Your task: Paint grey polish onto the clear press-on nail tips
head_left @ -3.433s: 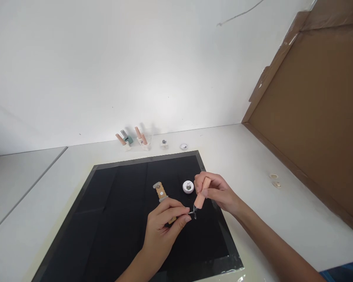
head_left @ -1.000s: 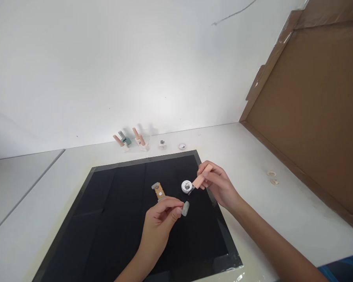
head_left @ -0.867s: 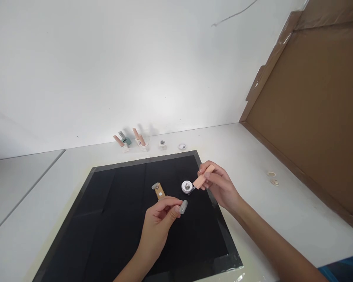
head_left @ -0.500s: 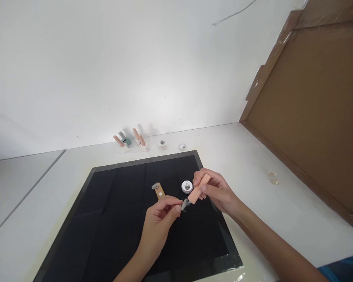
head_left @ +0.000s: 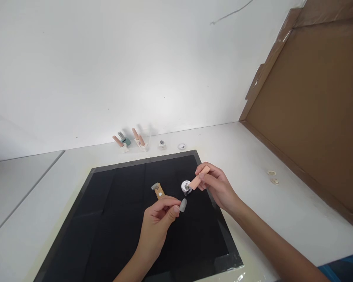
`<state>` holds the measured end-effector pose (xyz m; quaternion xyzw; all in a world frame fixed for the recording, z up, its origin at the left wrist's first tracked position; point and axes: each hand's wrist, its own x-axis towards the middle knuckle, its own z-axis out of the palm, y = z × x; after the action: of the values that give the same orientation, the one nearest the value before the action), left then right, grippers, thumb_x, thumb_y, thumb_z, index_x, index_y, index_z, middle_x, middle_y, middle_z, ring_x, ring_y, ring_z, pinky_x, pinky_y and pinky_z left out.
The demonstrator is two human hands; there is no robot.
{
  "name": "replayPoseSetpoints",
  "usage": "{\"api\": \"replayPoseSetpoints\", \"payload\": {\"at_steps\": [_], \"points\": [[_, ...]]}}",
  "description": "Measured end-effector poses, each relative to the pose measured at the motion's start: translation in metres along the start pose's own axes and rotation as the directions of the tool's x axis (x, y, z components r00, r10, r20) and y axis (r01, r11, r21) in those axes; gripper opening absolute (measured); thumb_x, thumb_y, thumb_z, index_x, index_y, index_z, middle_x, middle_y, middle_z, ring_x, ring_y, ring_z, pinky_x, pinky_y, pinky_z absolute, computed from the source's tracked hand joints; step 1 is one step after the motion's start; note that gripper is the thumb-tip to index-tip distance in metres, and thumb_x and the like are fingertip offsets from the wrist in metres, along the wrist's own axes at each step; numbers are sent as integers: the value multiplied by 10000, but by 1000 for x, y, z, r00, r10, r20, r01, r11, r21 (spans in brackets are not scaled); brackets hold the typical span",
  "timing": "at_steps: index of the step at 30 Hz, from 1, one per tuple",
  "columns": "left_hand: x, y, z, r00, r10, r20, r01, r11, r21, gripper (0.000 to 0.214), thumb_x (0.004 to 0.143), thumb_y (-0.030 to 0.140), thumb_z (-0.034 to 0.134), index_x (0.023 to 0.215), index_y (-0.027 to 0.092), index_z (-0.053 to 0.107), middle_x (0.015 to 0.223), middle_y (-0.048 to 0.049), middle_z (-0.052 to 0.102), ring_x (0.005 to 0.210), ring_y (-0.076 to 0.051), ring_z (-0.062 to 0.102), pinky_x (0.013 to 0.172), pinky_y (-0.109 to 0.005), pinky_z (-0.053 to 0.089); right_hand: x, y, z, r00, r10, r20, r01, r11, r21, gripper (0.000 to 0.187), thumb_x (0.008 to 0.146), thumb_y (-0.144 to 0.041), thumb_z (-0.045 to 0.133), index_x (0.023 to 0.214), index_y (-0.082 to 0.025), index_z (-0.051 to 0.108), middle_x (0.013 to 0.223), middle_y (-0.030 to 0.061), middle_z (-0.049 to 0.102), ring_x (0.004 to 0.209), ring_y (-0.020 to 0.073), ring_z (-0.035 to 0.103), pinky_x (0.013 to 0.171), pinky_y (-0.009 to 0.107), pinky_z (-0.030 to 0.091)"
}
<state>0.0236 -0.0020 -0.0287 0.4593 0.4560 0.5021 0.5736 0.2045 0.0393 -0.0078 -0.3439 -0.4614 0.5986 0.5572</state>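
My left hand [head_left: 160, 219] is closed, pinching a grey false nail [head_left: 183, 205] between thumb and fingertips over the black mat [head_left: 114, 211]. Its means of attachment is hidden by the fingers. My right hand [head_left: 220, 188] grips the peach handle of a nail polish brush [head_left: 200, 178]. The dark brush end points down and left, a short way above the false nail and apart from it. Behind that tip lies a small round white pot [head_left: 184, 184] with dark bits in it, partly covered. Beyond my left hand is a tan holder [head_left: 159, 191] bearing another grey false nail [head_left: 155, 186].
Along the wall stand several nail polish bottles [head_left: 124, 148] with peach or grey-green caps. A small clear jar [head_left: 162, 145] and a round white lid [head_left: 181, 146] sit to their right. Two small pale discs [head_left: 274, 181] lie near the cardboard panel [head_left: 306, 113].
My right hand has lifted the brush up and away from the false nail, toward the white pot. The left hand keeps its pinch, and the nail's face now shows more fully.
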Motion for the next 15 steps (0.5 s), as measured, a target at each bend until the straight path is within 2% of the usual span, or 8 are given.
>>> {"api": "replayPoseSetpoints", "payload": {"at_steps": [4,10,15], "points": [[-1,0,-2,997,-82,-6,81,995,-61,98,677,276,740,713,186,740,680,-17,642,597,-106,518,552,-204,423,-3,-2,0,999,-33,15,33,998,45,103,800,-277,612,767,-182,589,555,-47,441,502,98,401,518,247,322],[0,6,0,987,-160,-7,159,981,-109,113,670,278,750,732,184,740,657,0,634,589,-88,502,562,-188,409,-7,-3,-2,966,-126,224,114,991,62,117,825,-309,615,810,-193,609,673,-14,505,531,95,430,529,248,343],[2,8,2,984,-176,-10,174,979,-110,125,669,283,752,733,176,738,656,-2,627,588,-88,490,554,-190,395,-8,0,-2,943,-134,305,132,991,26,100,824,-300,622,834,-200,618,756,4,493,571,100,429,528,244,339]]}}
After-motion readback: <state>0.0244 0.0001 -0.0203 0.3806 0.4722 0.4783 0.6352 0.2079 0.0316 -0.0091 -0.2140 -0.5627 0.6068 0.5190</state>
